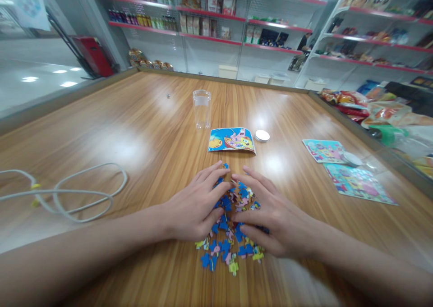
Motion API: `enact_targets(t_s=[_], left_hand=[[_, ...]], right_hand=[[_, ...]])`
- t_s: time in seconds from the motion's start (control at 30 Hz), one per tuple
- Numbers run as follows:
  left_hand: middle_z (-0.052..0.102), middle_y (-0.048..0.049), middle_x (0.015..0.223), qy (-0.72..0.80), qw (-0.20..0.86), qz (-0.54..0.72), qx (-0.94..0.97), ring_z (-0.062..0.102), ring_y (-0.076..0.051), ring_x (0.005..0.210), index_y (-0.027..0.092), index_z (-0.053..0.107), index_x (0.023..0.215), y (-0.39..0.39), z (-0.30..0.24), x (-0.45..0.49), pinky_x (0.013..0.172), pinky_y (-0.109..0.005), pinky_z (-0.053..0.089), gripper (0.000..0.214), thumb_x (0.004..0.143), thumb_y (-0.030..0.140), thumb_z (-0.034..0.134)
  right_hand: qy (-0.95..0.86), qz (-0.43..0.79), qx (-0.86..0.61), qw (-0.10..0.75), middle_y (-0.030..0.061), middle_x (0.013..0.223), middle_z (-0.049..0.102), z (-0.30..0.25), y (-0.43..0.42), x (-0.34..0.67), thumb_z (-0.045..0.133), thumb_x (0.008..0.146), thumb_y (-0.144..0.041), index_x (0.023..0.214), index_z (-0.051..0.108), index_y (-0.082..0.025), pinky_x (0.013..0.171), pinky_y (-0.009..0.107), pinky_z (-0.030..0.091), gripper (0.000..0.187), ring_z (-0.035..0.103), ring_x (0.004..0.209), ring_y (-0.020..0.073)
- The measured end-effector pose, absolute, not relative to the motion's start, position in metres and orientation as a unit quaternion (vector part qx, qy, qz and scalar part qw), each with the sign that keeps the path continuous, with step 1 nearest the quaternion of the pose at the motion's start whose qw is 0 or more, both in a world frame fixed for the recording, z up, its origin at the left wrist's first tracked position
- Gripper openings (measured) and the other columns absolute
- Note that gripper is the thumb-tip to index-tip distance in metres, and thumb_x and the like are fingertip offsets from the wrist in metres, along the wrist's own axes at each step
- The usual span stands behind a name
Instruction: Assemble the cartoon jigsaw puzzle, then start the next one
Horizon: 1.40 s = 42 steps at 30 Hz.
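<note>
A loose heap of jigsaw puzzle pieces [223,221] in blue, pink and yellow lies on the wooden table in front of me. From the left, my left hand [199,201] rests over the heap's edge, its fingers spread and touching pieces. My right hand [270,212] covers the other side, also with fingers apart, and neither hand grips a piece. Some pieces are hidden under the palms and fingers. Just beyond the fingertips lies a cartoon picture card [232,140], slightly curled. Behind it stands a clear plastic cup [202,108], upright; a round white lid [262,136] lies right of the card.
Two more cartoon cards, a nearer one [360,185] and a farther one [323,150], lie at the right with a pale round lid [352,159]. A looped white cable [91,192] occupies the left. Packaged goods [382,108] border the right edge; stocked shelves [209,14] stand behind.
</note>
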<state>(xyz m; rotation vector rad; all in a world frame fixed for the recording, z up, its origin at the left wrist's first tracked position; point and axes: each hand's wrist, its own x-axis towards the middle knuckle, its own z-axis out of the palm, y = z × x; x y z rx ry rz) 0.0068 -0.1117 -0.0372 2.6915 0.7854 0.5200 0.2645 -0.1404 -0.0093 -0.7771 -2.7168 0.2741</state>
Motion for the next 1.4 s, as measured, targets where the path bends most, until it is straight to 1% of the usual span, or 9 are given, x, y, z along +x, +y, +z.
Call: enact_targets(t_s=[0.13, 0.2, 0.37, 0.5, 0.7, 0.87, 1.13, 1.3, 1.4], left_hand=[[0.035, -0.0193, 0.154, 0.275, 0.149, 0.18, 0.933, 0.018, -0.04, 0.152, 0.014, 0.042, 0.139, -0.1122, -0.0363, 0.007, 0.121, -0.064, 0.028, 0.058, 0.083, 0.017, 0.059], [0.035, -0.0196, 0.154, 0.276, 0.148, 0.179, 0.933, 0.017, -0.04, 0.152, 0.014, 0.04, 0.141, -0.1124, -0.0368, 0.007, 0.121, -0.064, 0.029, 0.061, 0.082, 0.016, 0.058], [0.035, -0.0188, 0.154, 0.274, 0.149, 0.19, 0.931, 0.019, -0.04, 0.152, 0.015, 0.042, 0.139, -0.1121, -0.038, 0.0064, 0.121, -0.064, 0.029, 0.061, 0.081, 0.015, 0.06], [0.036, -0.0182, 0.153, 0.265, 0.157, 0.211, 0.928, 0.02, -0.039, 0.152, 0.016, 0.05, 0.126, -0.1119, -0.0377, 0.0057, 0.121, -0.063, 0.03, 0.047, 0.08, 0.013, 0.06], [0.038, -0.0158, 0.15, 0.27, 0.146, 0.225, 0.925, 0.023, -0.036, 0.15, 0.017, 0.06, 0.107, -0.1113, -0.0394, 0.0058, 0.121, -0.06, 0.032, 0.025, 0.082, 0.012, 0.059], [0.038, -0.0149, 0.149, 0.289, 0.139, 0.227, 0.92, 0.026, -0.038, 0.148, 0.018, 0.061, 0.109, -0.1107, -0.0409, 0.0063, 0.119, -0.063, 0.034, 0.026, 0.082, 0.014, 0.061], [0.039, -0.0176, 0.15, 0.285, 0.123, 0.229, 0.922, 0.023, -0.04, 0.15, 0.016, 0.057, 0.116, -0.112, -0.0409, 0.0068, 0.119, -0.065, 0.033, 0.036, 0.081, 0.012, 0.06], [0.038, -0.0165, 0.151, 0.268, 0.114, 0.235, 0.927, 0.024, -0.039, 0.15, 0.016, 0.059, 0.102, -0.1124, -0.0384, 0.0064, 0.12, -0.063, 0.032, 0.021, 0.081, 0.012, 0.06], [0.037, -0.0158, 0.151, 0.262, 0.112, 0.234, 0.93, 0.025, -0.038, 0.149, 0.016, 0.062, 0.103, -0.1124, -0.0374, 0.0064, 0.121, -0.061, 0.031, 0.021, 0.082, 0.012, 0.06]], right_hand=[[-0.95, 0.1, -0.248, 0.159, 0.0125, 0.165, 0.017, -0.0078, -0.1428, 0.2627, 0.062, 0.093, -0.03, 0.126, 0.067, -0.026, 0.121, 0.065, 0.021, 0.033, 0.013, 0.153, 0.0396], [-0.953, 0.109, -0.239, 0.148, 0.0118, 0.165, 0.015, -0.0073, -0.1441, 0.2607, 0.062, 0.094, -0.033, 0.127, 0.067, -0.027, 0.121, 0.065, 0.021, 0.034, 0.012, 0.153, 0.0398], [-0.951, 0.116, -0.25, 0.138, 0.0088, 0.165, 0.018, -0.0058, -0.1436, 0.2591, 0.062, 0.095, -0.033, 0.118, 0.072, -0.028, 0.121, 0.066, 0.019, 0.025, 0.012, 0.154, 0.0394], [-0.95, 0.119, -0.256, 0.135, 0.0078, 0.164, 0.023, -0.0049, -0.1421, 0.2601, 0.062, 0.095, -0.034, 0.111, 0.074, -0.026, 0.123, 0.064, 0.017, 0.022, 0.01, 0.154, 0.0373], [-0.95, 0.115, -0.257, 0.134, 0.0117, 0.163, 0.026, -0.0046, -0.144, 0.2605, 0.06, 0.096, -0.035, 0.108, 0.074, -0.022, 0.123, 0.063, 0.018, 0.023, 0.012, 0.154, 0.0377], [-0.95, 0.108, -0.258, 0.136, 0.0106, 0.159, 0.035, -0.0048, -0.1445, 0.2614, 0.063, 0.094, -0.035, 0.106, 0.074, -0.021, 0.122, 0.065, 0.021, 0.021, 0.015, 0.153, 0.0374], [-0.95, 0.105, -0.26, 0.138, 0.0118, 0.156, 0.037, -0.0041, -0.1451, 0.2614, 0.062, 0.095, -0.035, 0.1, 0.073, -0.021, 0.122, 0.065, 0.021, 0.019, 0.019, 0.152, 0.0368], [-0.949, 0.102, -0.265, 0.138, 0.0116, 0.158, 0.034, -0.0038, -0.145, 0.2626, 0.063, 0.095, -0.035, 0.098, 0.073, -0.02, 0.122, 0.064, 0.021, 0.018, 0.017, 0.153, 0.037], [-0.95, 0.097, -0.262, 0.137, 0.0113, 0.158, 0.035, -0.0058, -0.1444, 0.2639, 0.062, 0.095, -0.033, 0.099, 0.073, -0.021, 0.122, 0.064, 0.022, 0.017, 0.018, 0.153, 0.0375]])
